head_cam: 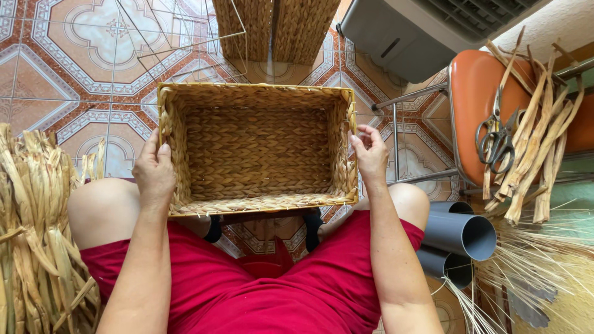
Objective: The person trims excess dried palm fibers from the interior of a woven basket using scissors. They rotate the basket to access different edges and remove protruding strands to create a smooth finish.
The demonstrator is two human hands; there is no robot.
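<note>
A rectangular woven straw basket (257, 151) rests on my knees, its open top facing the camera. My left hand (154, 171) grips the basket's left rim, thumb over the edge. At the right rim my right hand (370, 154) touches the edge with thumb and fingers pinched on the weave. The basket is empty inside. I am seated, wearing red shorts.
A bundle of dried straw leaves (37, 229) lies at my left. To the right stands an orange chair (473, 93) with scissors (495, 139) and dried strips (538, 142) on it. Grey pipes (461, 235) lie beside my right leg. More woven pieces (275, 28) and a wire frame (185, 31) sit ahead on the patterned tile floor.
</note>
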